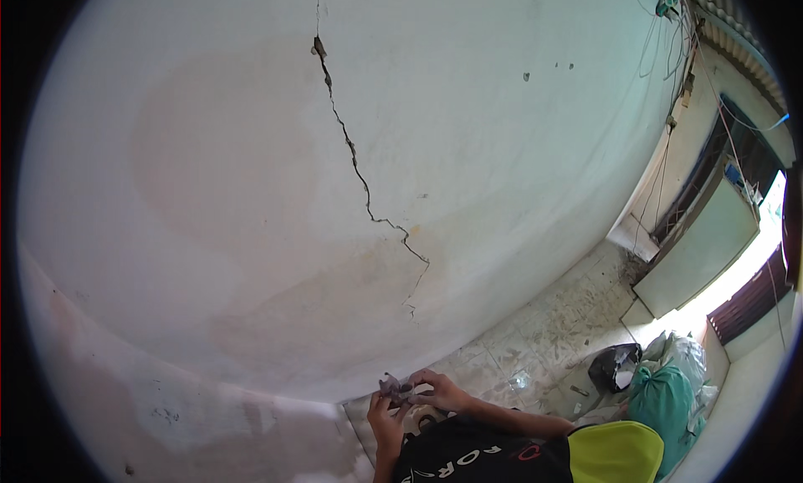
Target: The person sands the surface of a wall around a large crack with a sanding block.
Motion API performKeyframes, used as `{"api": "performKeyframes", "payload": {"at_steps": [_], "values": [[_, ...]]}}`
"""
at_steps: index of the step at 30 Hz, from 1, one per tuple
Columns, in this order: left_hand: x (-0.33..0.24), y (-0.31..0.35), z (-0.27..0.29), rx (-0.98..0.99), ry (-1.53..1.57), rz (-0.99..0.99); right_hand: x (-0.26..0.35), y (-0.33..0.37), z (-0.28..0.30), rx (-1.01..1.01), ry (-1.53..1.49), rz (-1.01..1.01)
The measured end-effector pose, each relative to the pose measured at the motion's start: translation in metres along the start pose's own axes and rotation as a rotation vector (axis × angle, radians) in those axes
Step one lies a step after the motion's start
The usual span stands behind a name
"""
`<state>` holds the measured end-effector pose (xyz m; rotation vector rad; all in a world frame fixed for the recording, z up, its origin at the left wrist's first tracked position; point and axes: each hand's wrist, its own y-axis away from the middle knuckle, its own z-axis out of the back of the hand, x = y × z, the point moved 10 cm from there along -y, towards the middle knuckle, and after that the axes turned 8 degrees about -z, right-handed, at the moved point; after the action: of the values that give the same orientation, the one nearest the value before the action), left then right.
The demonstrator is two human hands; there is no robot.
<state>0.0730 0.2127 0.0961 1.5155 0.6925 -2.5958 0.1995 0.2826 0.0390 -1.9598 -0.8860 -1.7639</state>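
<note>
Cracked pale wall, tiled floor

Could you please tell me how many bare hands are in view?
2: the bare left hand and the bare right hand, close together at lower centre, holding a small, irregular grey object. Some fingers are partly hidden.
</note>
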Motion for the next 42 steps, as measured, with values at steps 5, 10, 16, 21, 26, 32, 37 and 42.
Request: {"api": "performKeyframes", "payload": {"at_steps": [5,10,16,21,26,32,37,42], "values": [[-0.011,0.001,0.017,-0.141,0.003,0.003,-0.008,-0.002,-0.024,0.224,-0.256,-0.157],[0.008,0.007,0.016,-0.132,0.136,0.08,0.02,-0.002,-0.034,0.21,-0.382,-0.141],[0.018,0.021,0.016,-0.198,0.274,0.138,0.037,-0.006,-0.024,0.21,0.089,-0.069],[0.025,0.026,-0.003,-0.286,0.626,0.246,0.095,-0.004,-0.019,0.322,0.381,0.066],[0.016,0.016,0.031,-0.385,0.309,0.107,0.268,0.005,0.235,-1.251,0.779,0.688],[0.023,0.01,0.055,-0.393,0.171,-0.013,0.453,0.074,0.404,-1.968,0.475,1.059],[0.018,0.025,0.088,-0.395,-0.022,0.034,0.437,-0.052,0.246,-1.55,0.85,1.033],[0.046,0.039,0.069,-0.434,0.071,0.066,0.401,-0.021,0.331,-1.513,0.933,1.058]]}}
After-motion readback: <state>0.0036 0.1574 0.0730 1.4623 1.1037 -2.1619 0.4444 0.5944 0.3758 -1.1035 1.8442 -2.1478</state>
